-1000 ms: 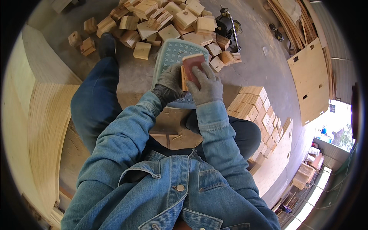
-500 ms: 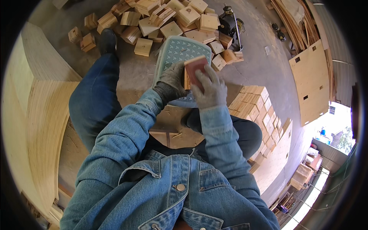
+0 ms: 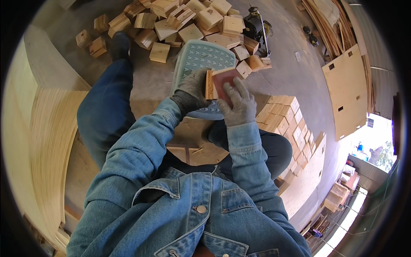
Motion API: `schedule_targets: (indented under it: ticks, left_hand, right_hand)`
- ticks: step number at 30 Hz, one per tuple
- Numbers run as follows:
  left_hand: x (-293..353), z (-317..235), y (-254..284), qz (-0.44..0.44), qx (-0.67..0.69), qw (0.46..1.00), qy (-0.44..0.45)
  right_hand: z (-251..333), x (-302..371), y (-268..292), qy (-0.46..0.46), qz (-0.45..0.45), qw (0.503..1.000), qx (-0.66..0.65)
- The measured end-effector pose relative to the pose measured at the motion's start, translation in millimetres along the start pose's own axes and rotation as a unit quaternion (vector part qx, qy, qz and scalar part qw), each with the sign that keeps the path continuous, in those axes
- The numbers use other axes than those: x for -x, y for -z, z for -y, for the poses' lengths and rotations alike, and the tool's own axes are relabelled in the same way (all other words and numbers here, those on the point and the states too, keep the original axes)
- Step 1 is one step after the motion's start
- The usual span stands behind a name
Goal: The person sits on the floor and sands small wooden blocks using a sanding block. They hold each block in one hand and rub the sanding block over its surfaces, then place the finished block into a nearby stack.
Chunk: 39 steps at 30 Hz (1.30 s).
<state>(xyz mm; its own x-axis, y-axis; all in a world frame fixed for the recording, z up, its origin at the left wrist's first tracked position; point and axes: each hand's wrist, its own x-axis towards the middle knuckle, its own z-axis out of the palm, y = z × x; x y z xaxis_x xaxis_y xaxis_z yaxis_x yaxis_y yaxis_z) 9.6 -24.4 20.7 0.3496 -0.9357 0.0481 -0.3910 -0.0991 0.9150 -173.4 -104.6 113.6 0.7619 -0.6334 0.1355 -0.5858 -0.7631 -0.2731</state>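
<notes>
A small wooden block (image 3: 209, 85) stands over the stool with its streaked orange-brown side showing; my gloved left hand (image 3: 193, 89) is closed around it. Against the block's right side lies a flat reddish-brown piece (image 3: 223, 79) that looks like sandpaper. My gloved right hand (image 3: 240, 104) grips this piece, fingers bent over its face and thumb at its lower edge. Whether it is a loose sheet or wrapped on a backing, I cannot tell. Beneath both hands is a pale blue-green plastic stool (image 3: 201, 51) with a patterned top.
Loose wooden blocks (image 3: 159, 52) are heaped beyond the stool. A black power tool with a metal bar (image 3: 262, 32) lies at their right. Stacked blocks (image 3: 287, 118) stand by my right knee. Plywood sheets (image 3: 49, 124) rise at left; a notched panel (image 3: 349, 92) leans at right.
My right hand and the reddish-brown piece have slid slightly right and toward me, baring more of the block's side. My left hand stays nearly in place.
</notes>
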Motion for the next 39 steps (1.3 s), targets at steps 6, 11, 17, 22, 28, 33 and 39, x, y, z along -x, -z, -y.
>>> schedule_targets:
  ticks: [6, 11, 17, 22, 28, 33, 39]
  left_hand:
    - [0.2, 18.7, -8.5, -0.011, 0.023, 0.999, -0.021]
    - [-1.3, 31.0, -11.4, -0.004, 0.044, 0.999, -0.021]
    - [-0.2, 18.6, -8.5, -0.032, -0.024, 0.999, -0.016]
    - [0.3, 14.1, -4.2, -0.016, 0.000, 0.999, -0.039]
    - [-5.1, 12.4, -6.2, 0.012, 0.000, 1.000, -0.007]
    - [-6.5, 16.7, -11.8, 0.020, 0.035, 0.999, 0.001]
    - [-1.3, 24.8, -10.1, 0.009, 0.063, 0.998, 0.022]
  right_hand:
    - [8.0, 9.5, 4.6, 0.010, -0.006, 1.000, -0.023]
    - [23.6, -42.8, -1.7, 0.007, 0.009, 1.000, 0.004]
    - [6.0, -74.2, -21.9, 0.010, 0.011, 1.000, -0.008]
    - [9.3, -38.8, -6.7, -0.005, 0.011, 1.000, 0.011]
    - [3.5, 48.5, 7.7, -0.024, -0.002, 1.000, -0.019]
    - [5.0, 47.5, 10.0, -0.026, -0.021, 0.999, -0.034]
    - [-1.2, -25.6, -1.3, -0.045, -0.017, 0.999, -0.015]
